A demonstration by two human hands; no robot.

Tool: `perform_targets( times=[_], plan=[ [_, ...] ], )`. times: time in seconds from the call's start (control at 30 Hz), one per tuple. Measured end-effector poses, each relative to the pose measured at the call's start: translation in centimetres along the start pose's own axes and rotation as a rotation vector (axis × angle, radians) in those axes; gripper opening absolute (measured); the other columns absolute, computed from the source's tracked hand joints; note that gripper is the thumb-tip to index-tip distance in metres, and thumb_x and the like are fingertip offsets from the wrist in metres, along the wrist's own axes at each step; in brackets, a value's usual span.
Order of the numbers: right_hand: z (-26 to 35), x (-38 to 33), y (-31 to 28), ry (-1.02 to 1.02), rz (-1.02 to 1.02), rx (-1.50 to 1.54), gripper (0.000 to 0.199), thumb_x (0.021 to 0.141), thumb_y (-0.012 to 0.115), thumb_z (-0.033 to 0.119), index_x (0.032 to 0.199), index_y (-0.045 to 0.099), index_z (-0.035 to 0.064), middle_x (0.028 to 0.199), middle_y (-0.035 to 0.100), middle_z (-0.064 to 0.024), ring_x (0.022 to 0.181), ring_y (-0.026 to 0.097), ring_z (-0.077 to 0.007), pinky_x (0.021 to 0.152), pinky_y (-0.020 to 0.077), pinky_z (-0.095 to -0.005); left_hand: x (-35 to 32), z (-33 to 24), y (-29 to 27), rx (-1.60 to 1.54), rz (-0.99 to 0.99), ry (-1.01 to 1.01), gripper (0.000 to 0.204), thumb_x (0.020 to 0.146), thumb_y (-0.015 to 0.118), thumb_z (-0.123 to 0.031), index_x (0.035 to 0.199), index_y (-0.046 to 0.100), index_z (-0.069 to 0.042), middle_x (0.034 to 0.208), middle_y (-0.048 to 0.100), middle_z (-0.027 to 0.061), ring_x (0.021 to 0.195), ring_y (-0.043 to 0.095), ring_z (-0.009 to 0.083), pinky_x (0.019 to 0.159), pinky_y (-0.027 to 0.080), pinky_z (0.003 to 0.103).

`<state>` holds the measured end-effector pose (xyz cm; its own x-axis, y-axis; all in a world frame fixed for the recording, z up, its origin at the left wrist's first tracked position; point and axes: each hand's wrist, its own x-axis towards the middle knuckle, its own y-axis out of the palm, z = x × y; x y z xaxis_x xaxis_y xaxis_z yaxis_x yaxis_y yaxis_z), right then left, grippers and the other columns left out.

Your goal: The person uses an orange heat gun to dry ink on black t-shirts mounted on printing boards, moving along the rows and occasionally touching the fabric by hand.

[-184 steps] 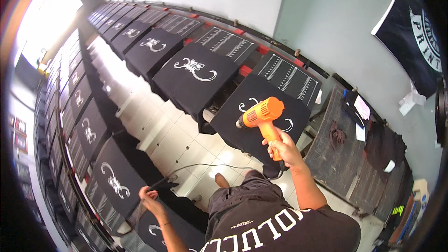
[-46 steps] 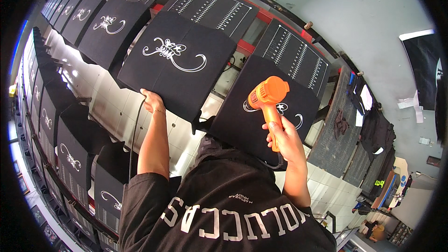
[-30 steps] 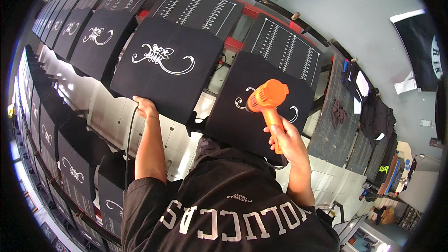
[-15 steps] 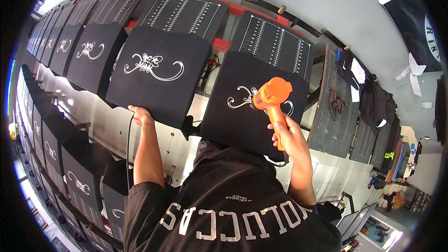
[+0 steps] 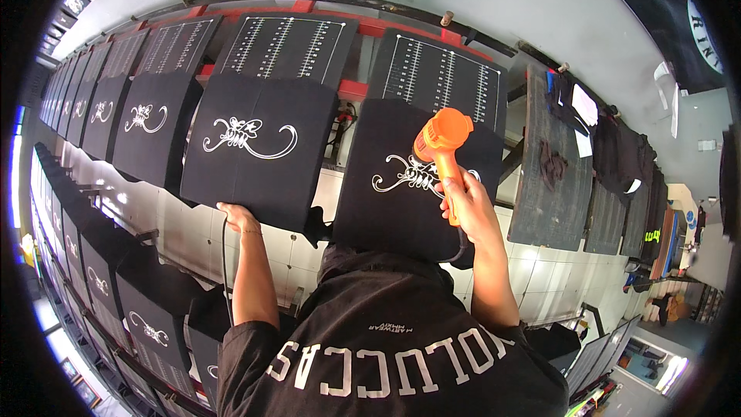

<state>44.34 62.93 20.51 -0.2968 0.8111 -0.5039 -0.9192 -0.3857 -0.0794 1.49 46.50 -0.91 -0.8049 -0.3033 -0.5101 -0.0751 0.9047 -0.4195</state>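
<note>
My right hand (image 5: 469, 208) is wrapped round the handle of an orange heat gun (image 5: 444, 135). The gun is held above a black garment (image 5: 386, 224) stretched over a board, its nozzle near the white curled print (image 5: 390, 179), part of which the gun and hand cover. On the left, the fingers of my left hand (image 5: 241, 218) are closed at the near edge of another garment-covered board (image 5: 255, 177). A thin black cord (image 5: 225, 262) runs down from those fingers and appears gripped in them. That board's garment bears a similar white print (image 5: 245, 137).
Printed black garments on boards (image 5: 145, 135) run in a row to the far left, with a second row (image 5: 96, 262) at the lower left. Ruled boards (image 5: 285, 46) and a red frame (image 5: 353, 89) lie behind. At right, dark cloths (image 5: 610, 147) hang over a worn board (image 5: 544, 208).
The heat gun and right hand have moved farther up over the right-hand print. My left hand stays at its board's near edge with the cord. The whole view has shifted slightly.
</note>
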Motion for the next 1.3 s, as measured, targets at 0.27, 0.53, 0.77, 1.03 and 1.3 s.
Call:
perform_targets(
  times=[0.27,0.53,0.77,1.03,1.3],
  plan=[
    [-0.3,-1.4,-0.6,0.035,-0.052,0.031,0.042,0.100,0.052,0.022,0.136,0.046,0.0015,0.097,0.062,-0.0079,0.067,0.056,-0.0104,0.057,0.0507,-0.0252,-0.5,0.1,-0.5,-0.165,0.139,0.024,0.084,0.099,0.031,-0.061,0.132,0.049,0.014,0.132,0.058,0.0177,0.118,0.058,0.0300,0.104,0.044,0.039],
    [-0.3,-2.2,-1.0,0.091,-0.065,0.059,0.041,0.100,0.053,0.021,0.135,0.048,0.0009,0.095,0.061,-0.0071,0.066,0.056,-0.0101,0.057,0.0515,-0.0256,-1.6,-0.4,-1.0,-0.160,0.227,0.025,0.085,0.099,0.028,-0.061,0.139,0.041,0.013,0.141,0.050,0.0190,0.126,0.052,0.0322,0.111,0.037,0.040],
    [-1.1,-1.7,-1.4,0.045,-0.175,0.083,0.041,0.100,0.054,0.023,0.135,0.048,0.0033,0.096,0.062,-0.0066,0.066,0.055,-0.0095,0.057,0.0504,-0.0245,-1.3,-0.4,-0.6,-0.142,0.208,0.019,0.085,0.099,0.029,-0.061,0.139,0.041,0.013,0.141,0.049,0.0189,0.125,0.052,0.0325,0.110,0.038,0.040],
    [-1.3,-1.4,-1.8,0.051,-0.244,0.117,0.042,0.100,0.055,0.026,0.135,0.050,0.0038,0.095,0.064,-0.0074,0.065,0.056,-0.0095,0.058,0.0505,-0.0243,-0.3,0.3,-0.5,-0.187,0.177,0.056,0.085,0.097,0.037,-0.062,0.130,0.050,0.015,0.134,0.056,0.0186,0.115,0.059,0.0321,0.104,0.046,0.039],
    [-1.5,-1.9,-2.2,0.062,-0.262,0.126,0.042,0.099,0.056,0.025,0.134,0.050,0.0027,0.095,0.064,-0.0073,0.065,0.056,-0.0097,0.058,0.0509,-0.0246,0.6,0.7,-0.4,-0.169,0.171,0.048,0.086,0.097,0.035,-0.062,0.132,0.048,0.015,0.134,0.055,0.0194,0.117,0.057,0.0326,0.105,0.045,0.040]
  ],
)
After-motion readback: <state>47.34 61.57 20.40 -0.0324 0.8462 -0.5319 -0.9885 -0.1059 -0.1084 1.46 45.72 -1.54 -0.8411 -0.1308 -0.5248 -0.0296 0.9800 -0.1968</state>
